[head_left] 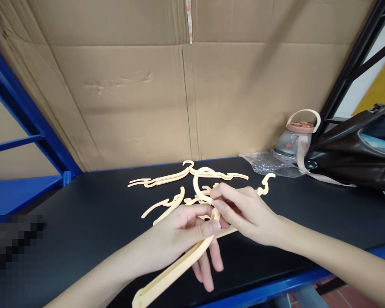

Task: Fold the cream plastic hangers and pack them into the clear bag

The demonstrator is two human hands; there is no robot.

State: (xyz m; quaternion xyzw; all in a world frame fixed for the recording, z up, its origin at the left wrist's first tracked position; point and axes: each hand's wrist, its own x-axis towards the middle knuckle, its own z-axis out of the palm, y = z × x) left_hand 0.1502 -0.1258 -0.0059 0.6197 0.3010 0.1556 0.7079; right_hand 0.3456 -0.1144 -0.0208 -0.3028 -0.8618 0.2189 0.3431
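Note:
My left hand (192,231) pinches a cream plastic hanger arm (173,276) near its upper end, thumb on top and the lower fingers hanging loose. The arm slants down towards me. Close against it, my right hand (247,211) grips a cream hanger hook (197,184) by its base, and the hook's curve rises to the left. Where hook and arm meet is partly covered by my fingers, so whether they are joined cannot be seen. Behind my hands lies a whole cream hanger (170,176) with its hook up. Loose hanger pieces (171,205) lie nearer, some hidden by my hands.
On the right stand a clear bottle (291,141) with a strap, crumpled plastic film (266,164) and a dark bag (356,145). A cardboard wall (131,102) closes the back of the black tabletop (93,231). Blue metal posts (28,115) frame the left.

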